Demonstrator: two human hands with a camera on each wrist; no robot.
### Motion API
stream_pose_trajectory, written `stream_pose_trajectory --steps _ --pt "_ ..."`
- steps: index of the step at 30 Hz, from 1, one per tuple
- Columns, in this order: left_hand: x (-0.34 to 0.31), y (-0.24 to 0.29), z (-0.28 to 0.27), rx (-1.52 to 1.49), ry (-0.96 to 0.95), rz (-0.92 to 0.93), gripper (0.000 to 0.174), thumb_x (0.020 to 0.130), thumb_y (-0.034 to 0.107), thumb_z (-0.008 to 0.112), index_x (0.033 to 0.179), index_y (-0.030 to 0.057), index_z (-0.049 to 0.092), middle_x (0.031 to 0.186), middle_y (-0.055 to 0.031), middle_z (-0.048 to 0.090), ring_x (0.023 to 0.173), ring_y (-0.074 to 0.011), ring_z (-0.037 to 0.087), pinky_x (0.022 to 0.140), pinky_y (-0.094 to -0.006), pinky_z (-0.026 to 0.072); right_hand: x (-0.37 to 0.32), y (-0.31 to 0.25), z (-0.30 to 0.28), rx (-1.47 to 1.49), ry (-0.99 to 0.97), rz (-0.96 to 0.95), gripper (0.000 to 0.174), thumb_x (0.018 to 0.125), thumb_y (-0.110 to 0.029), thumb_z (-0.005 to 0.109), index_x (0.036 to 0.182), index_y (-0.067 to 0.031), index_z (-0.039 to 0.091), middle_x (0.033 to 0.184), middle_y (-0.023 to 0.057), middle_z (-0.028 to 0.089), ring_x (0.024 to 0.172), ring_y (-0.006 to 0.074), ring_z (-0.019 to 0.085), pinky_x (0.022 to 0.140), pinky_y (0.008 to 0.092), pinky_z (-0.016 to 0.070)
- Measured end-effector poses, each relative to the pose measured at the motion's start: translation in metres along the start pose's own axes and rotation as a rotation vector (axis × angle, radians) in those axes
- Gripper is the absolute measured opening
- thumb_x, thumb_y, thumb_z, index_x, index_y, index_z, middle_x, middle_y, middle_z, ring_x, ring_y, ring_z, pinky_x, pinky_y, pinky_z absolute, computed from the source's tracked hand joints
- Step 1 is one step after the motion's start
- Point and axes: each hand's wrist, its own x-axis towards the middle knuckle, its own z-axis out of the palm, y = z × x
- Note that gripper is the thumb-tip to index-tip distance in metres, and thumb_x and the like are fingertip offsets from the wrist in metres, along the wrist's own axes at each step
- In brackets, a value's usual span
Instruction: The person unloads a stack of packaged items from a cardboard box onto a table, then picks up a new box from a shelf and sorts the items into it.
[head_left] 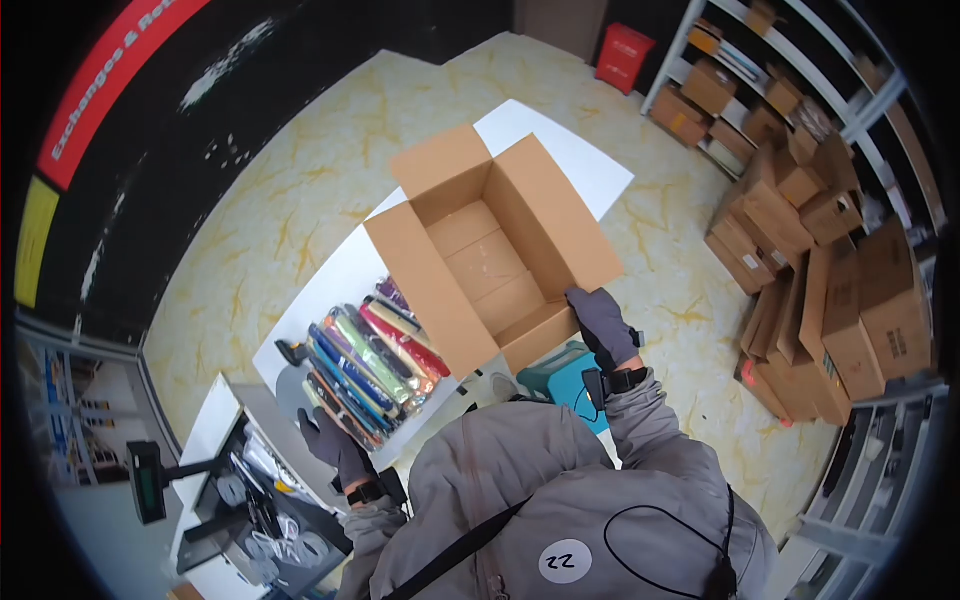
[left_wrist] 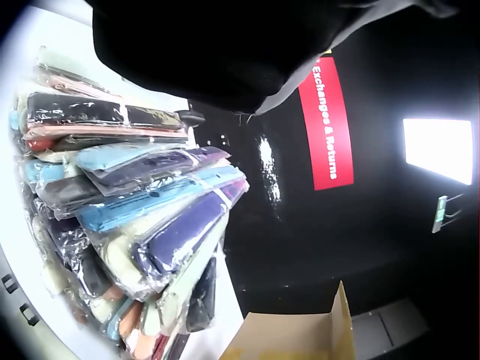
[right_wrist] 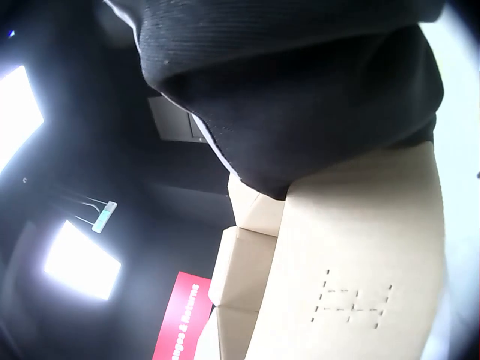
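An empty cardboard box [head_left: 480,250] with its flaps spread stands on the white table [head_left: 560,160]. My gloved right hand [head_left: 603,325] grips the box at its near right corner; the right wrist view has the dark glove [right_wrist: 300,105] against the cardboard [right_wrist: 360,247]. Left of the box lie many plastic-wrapped packages [head_left: 365,350] in several colours, seen close in the left wrist view as a fanned pile [left_wrist: 165,187]. My gloved left hand [head_left: 335,448], fingers extended, is at the near left edge of the pile; whether it touches a package I cannot tell.
A teal bin [head_left: 565,385] stands below the box's near side. At the left are a cluttered drawer or tray [head_left: 270,510] and a small display [head_left: 147,483] on an arm. Flattened and stacked cartons [head_left: 840,320] and shelving fill the right; a red bin [head_left: 624,58] stands farther back.
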Motion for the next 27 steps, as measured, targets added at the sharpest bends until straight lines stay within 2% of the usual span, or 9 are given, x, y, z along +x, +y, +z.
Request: stream_pose_trajectory --steps 2,7,10,14,17,19,20,22,27 --pt "-0.001 0.016 0.009 -0.006 -0.068 0.041 0.059 0.107 0.020 0.063 0.159 -0.0057 0.051 0.152 -0.0223 0.063 0.123 -0.0272 0.067 0.103 -0.0367 0.0540 -0.026 0.015 -0.008 0.098 0.103 0.040 0.056 0.100 -0.046 0.063 0.123 0.0043 0.071 0.109 0.0257 0.076 0.103 0.0402 0.073 0.088 0.0460 0.0543" --pt "-0.059 0.067 0.044 -0.166 -0.421 0.181 0.051 0.109 0.019 0.061 0.154 -0.0055 0.058 0.148 -0.0203 0.067 0.123 -0.0235 0.067 0.103 -0.0347 0.0542 -0.093 0.070 -0.013 0.075 0.262 -0.011 0.053 0.104 -0.048 0.061 0.127 -0.0008 0.070 0.112 0.0262 0.075 0.099 0.0405 0.072 0.085 0.0451 0.0555" --pt "-0.089 0.075 0.045 -0.045 -0.895 0.261 0.041 0.109 0.015 0.061 0.144 -0.0057 0.067 0.139 -0.0173 0.073 0.122 -0.0212 0.068 0.104 -0.0330 0.0541 -0.144 0.098 -0.008 0.104 0.319 -0.004 0.054 0.104 -0.048 0.061 0.127 -0.0006 0.070 0.110 0.0250 0.076 0.097 0.0395 0.072 0.084 0.0439 0.0555" --pt "-0.133 0.062 0.044 -0.098 -1.151 0.259 0.034 0.108 0.013 0.063 0.135 -0.0054 0.074 0.129 -0.0156 0.078 0.118 -0.0207 0.071 0.104 -0.0326 0.0543 -0.222 0.119 -0.019 0.237 0.425 0.102 0.059 0.100 -0.048 0.064 0.124 0.0057 0.069 0.102 0.0221 0.075 0.095 0.0338 0.071 0.083 0.0435 0.0537" --pt "-0.161 0.042 0.045 -0.063 -1.259 0.235 0.032 0.108 0.014 0.065 0.133 -0.0047 0.075 0.126 -0.0147 0.080 0.116 -0.0199 0.072 0.103 -0.0325 0.0549 -0.280 0.150 -0.038 0.280 0.482 0.255 0.059 0.100 -0.048 0.065 0.123 0.0056 0.070 0.102 0.0223 0.075 0.094 0.0344 0.071 0.082 0.0440 0.0536" --pt "-0.176 0.037 0.048 -0.056 -1.317 0.243 0.032 0.108 0.014 0.065 0.132 -0.0043 0.076 0.124 -0.0142 0.080 0.116 -0.0194 0.072 0.102 -0.0325 0.0552 -0.309 0.193 -0.049 0.264 0.475 0.352 0.040 0.107 -0.038 0.059 0.130 -0.0084 0.071 0.106 0.0265 0.073 0.096 0.0393 0.072 0.083 0.0437 0.0564" --pt "-0.185 0.036 0.049 -0.022 -1.348 0.235 0.031 0.108 0.014 0.066 0.130 -0.0038 0.077 0.124 -0.0136 0.080 0.115 -0.0190 0.072 0.102 -0.0325 0.0556 -0.324 0.216 -0.054 0.274 0.497 0.343 0.040 0.107 -0.038 0.059 0.130 -0.0084 0.071 0.106 0.0265 0.073 0.096 0.0393 0.072 0.083 0.0437 0.0564" --pt "-0.207 0.033 0.051 0.045 -1.402 0.213 0.030 0.108 0.015 0.066 0.128 -0.0029 0.078 0.122 -0.0123 0.081 0.115 -0.0182 0.072 0.100 -0.0325 0.0564 -0.350 0.256 -0.062 -0.043 0.498 0.257 0.038 0.106 -0.036 0.061 0.131 -0.0095 0.071 0.111 0.0287 0.074 0.100 0.0431 0.072 0.085 0.0468 0.0573" --pt "-0.258 0.009 0.054 0.075 -1.414 0.224 0.029 0.107 0.016 0.067 0.126 -0.0021 0.079 0.119 -0.0104 0.082 0.113 -0.0174 0.073 0.099 -0.0323 0.0566 -0.383 0.316 -0.082 -0.172 0.555 0.226 0.034 0.105 -0.029 0.060 0.133 -0.0126 0.071 0.116 0.0310 0.072 0.104 0.0473 0.071 0.087 0.0507 0.0582"
